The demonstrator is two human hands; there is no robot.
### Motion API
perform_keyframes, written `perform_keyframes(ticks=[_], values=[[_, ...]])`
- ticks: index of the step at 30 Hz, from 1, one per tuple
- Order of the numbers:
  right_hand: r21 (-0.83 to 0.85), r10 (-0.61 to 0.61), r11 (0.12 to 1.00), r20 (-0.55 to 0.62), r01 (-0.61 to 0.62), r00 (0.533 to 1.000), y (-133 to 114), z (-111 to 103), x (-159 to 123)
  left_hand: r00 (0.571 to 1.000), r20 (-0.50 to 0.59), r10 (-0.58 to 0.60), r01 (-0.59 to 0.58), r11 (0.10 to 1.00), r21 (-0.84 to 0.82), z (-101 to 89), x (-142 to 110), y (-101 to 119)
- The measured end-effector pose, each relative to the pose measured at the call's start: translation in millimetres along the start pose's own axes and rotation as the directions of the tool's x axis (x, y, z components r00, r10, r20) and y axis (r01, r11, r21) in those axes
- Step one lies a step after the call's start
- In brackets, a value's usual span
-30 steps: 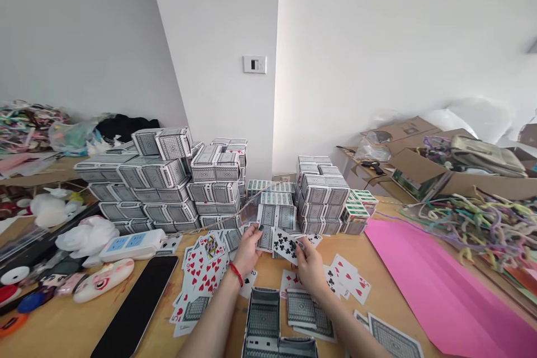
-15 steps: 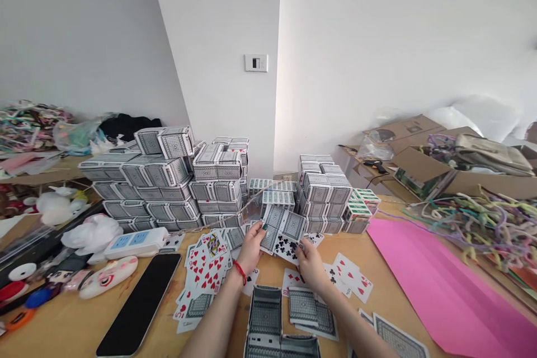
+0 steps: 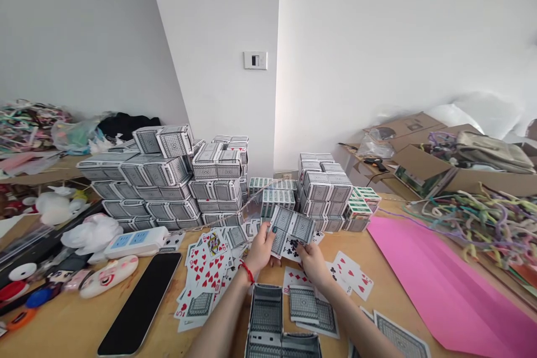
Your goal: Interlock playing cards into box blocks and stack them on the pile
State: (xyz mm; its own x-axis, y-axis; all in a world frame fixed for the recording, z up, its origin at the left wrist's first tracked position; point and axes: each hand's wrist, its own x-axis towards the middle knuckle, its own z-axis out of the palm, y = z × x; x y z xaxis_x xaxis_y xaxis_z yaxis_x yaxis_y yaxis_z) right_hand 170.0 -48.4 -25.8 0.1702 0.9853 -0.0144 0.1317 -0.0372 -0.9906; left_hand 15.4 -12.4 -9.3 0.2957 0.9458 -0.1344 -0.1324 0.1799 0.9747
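Observation:
My left hand (image 3: 260, 247) pinches the left side of some playing cards (image 3: 290, 228), raised over the table. Two patterned grey backs show side by side, with a black club face beneath them. At the lower right of these cards, my right hand (image 3: 312, 257) is closed on their edge; how the cards join is hidden. Below, between my forearms, sits an L-shaped block (image 3: 267, 313) made of folded cards. A small folded card piece (image 3: 302, 303) rests on loose cards beside it. Left of my left hand, more loose cards (image 3: 207, 263) are spread, mostly hearts face up.
Stacked card blocks (image 3: 155, 170) rise at the back left, with another stack (image 3: 325, 184) at back right. A black phone (image 3: 140, 305) and a white power strip (image 3: 136, 241) lie left. Pink paper (image 3: 444, 279) covers the right, near pipe cleaners (image 3: 465, 224) and a cardboard box (image 3: 482, 182).
Both hands have shifted slightly right with the held cards. The club-faced card has tucked further behind the patterned backs, so less of its face shows.

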Motion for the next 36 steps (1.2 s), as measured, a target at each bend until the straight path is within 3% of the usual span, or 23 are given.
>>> perform_keyframes(ticks=[4, 7, 13, 19, 24, 36], values=[[0.028, 0.048, 0.998, 0.029, -0.049, 0.998, -2.9, 1.8, -1.5, 0.982, -0.154, 0.109, -0.117, 0.992, -0.044, -1.5, 5.5, -5.9], [0.119, 0.032, 0.992, 0.08, -0.042, 0.996, -10.1, -1.5, -1.3, 0.971, -0.22, 0.093, -0.117, 0.988, -0.097, -3.9, 8.0, -4.0], [0.166, 0.003, 0.986, 0.092, -0.019, 0.996, -17.3, -12.1, -0.1, 0.998, 0.025, -0.058, 0.063, 0.934, -0.35, -13.5, 5.3, 5.2], [0.151, 0.016, 0.988, 0.098, -0.031, 0.995, -13.6, -12.7, 1.4, 0.987, 0.126, -0.103, 0.142, 0.925, -0.353, -20.2, 2.0, 11.9], [0.161, 0.025, 0.986, 0.085, -0.038, 0.996, -7.5, -11.6, 5.1, 0.96, 0.272, -0.066, 0.147, 0.946, -0.289, -20.5, -4.7, 22.9], [0.168, 0.037, 0.985, 0.0, -0.036, 0.999, -4.6, -17.4, 7.5, 0.967, 0.245, -0.068, 0.132, 0.957, -0.257, -17.2, -10.1, 29.8]])
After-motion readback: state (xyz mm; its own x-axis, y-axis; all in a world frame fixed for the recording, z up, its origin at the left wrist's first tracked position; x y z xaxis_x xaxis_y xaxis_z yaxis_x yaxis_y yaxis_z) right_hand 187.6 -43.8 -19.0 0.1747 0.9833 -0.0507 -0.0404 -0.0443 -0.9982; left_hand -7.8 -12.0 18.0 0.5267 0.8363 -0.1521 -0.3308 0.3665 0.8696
